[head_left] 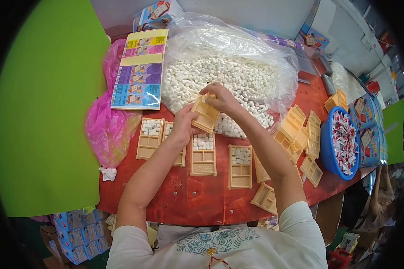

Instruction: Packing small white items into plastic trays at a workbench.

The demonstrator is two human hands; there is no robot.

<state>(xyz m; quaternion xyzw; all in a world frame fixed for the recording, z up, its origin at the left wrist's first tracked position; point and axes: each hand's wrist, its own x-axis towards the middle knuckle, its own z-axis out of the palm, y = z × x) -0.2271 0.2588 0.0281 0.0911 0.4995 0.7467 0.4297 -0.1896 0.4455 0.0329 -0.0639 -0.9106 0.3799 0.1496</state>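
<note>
My left hand (183, 122) and my right hand (223, 98) together hold a tan plastic compartment tray (205, 115), tilted, at the near edge of a heap of small white cubes (220, 78) in an open clear plastic bag (238, 40). The left hand grips the tray's near corner, the right its far end. Below lie several tan trays on the red table (197, 201): one (150, 138) at the left and two (203, 153) (240, 166) in the middle, each with white cubes in the top compartment.
A stack of empty tan trays (296, 132) lies right of the bag. A blue bowl (331, 148) of wrapped red-and-white pieces stands at the right edge. Flat colourful printed cartons (139, 71) rest on a pink bag (107, 125). Green board (45, 112) at left.
</note>
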